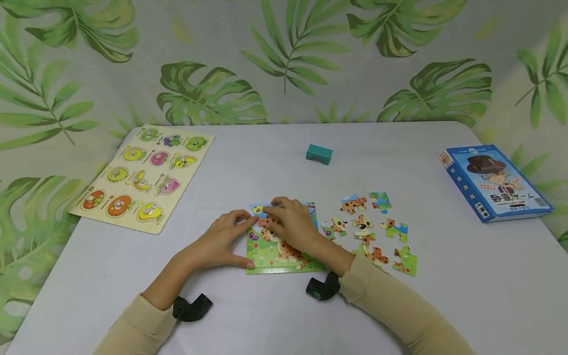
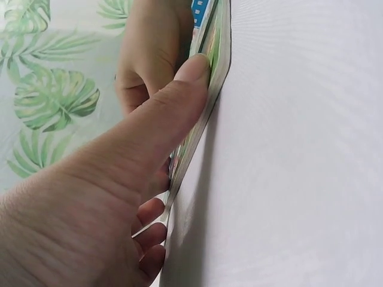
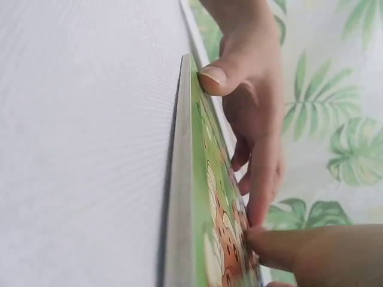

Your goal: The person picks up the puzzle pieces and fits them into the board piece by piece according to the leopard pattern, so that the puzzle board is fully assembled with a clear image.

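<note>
The flat, square jigsaw board [image 1: 266, 256], its glossy picture of a spotted orange animal on green grass partly covered, lay on the worktop [image 1: 266, 165] in front of the person. To its left, a rectangular cream board [image 1: 177, 185] bore three columns of bright fruit-shaped pieces. At the far right sat a closed blue-and-white cardboard box [image 1: 499, 182], a cartoon figure in a brown hat on its lid; its contents were hidden.

A white cloth covered the worktop, and behind it hung a pale fabric backdrop [image 1: 293, 49] printed with green leaves. A small teal block [image 1: 320, 150], notched underneath, stood beyond the jigsaw board, nearer the far edge. Loose leopard-print cardboard pieces [image 1: 364, 226] lay to the right of the board, the closest only a narrow strip away from it.

The left hand [image 1: 222, 241] had its grip spread wide along the board's left edge, thumb on the near corner and forefinger towards the upper left. The right hand [image 1: 293, 224] reached over the upper part of the picture with fingers bent down to it; whether its grip pinched a piece could not be told. The right beige sleeve [image 1: 390, 301] passed just beside the nearest loose pieces, while white worktop stretched between those pieces and the box.
</note>
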A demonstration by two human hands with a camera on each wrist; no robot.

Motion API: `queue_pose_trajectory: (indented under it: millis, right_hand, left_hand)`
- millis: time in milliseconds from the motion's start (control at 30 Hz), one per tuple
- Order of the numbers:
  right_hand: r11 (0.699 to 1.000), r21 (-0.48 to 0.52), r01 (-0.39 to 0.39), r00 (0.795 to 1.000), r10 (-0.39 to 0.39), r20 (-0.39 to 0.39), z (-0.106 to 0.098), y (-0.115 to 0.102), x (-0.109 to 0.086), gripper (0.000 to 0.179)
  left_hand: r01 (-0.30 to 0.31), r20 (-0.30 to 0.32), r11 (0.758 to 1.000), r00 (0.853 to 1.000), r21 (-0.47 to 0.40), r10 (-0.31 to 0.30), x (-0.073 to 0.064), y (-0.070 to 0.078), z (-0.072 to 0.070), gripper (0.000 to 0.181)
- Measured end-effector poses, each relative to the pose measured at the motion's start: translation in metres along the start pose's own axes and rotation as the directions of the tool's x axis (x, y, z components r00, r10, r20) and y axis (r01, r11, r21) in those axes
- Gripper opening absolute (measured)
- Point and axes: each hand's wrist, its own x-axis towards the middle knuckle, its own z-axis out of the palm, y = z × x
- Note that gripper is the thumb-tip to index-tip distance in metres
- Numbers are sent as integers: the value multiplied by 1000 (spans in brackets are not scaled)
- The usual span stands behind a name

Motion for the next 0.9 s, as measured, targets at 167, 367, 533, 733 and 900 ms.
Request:
queue_pose_trajectory:
  millis: [167,367,533,733,900]
  right_hand:
    - [962,265,-66,997,52,62,-9,0,-3,42]
    - [894,446,-47,998,29,48,-47,1,-20,45]
    - [898,432,83,995,-51,-86,-86,16,-39,50]
    - [929,356,102,979,-30,-201,-117,51,-56,57]
    - [937,346,40,974,41,-222,-122,84,-68,60]
  left_hand:
    - [0,-5,1000,1000,-2,0,0,0,0,101]
    - [-2,-13,1000,1000,-7,2,0,0,0,101]
    - [5,-13,1000,1000,-4,-5,1,-1,2,102]
    - [11,-7,1000,1000,-5,-11,1,-1,1,102]
    - [18,1,1000,1000,-8,-18,1,0,1,102]
